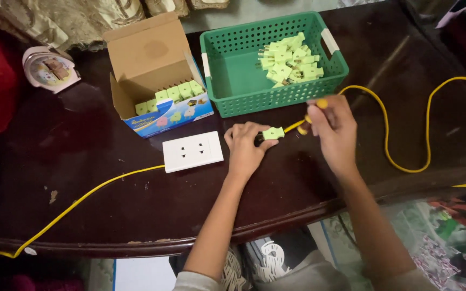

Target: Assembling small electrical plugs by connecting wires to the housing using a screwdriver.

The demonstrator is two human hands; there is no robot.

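- I am seeing the left hand (245, 146) curling closed around a pale green plastic plug (272, 132), pinning it on the dark wooden table (109, 210).
- The right hand (334, 129) is pinching shut on a yellow-handled screwdriver (309, 119), tip touching the plug.
- The plug's rear and the tool's tip are hiding behind fingers.
- A white double wall socket (192, 151), green plastic basket (233, 70) and open cardboard box (149, 59) are sitting near; a yellow cable (405, 167) is looping right.
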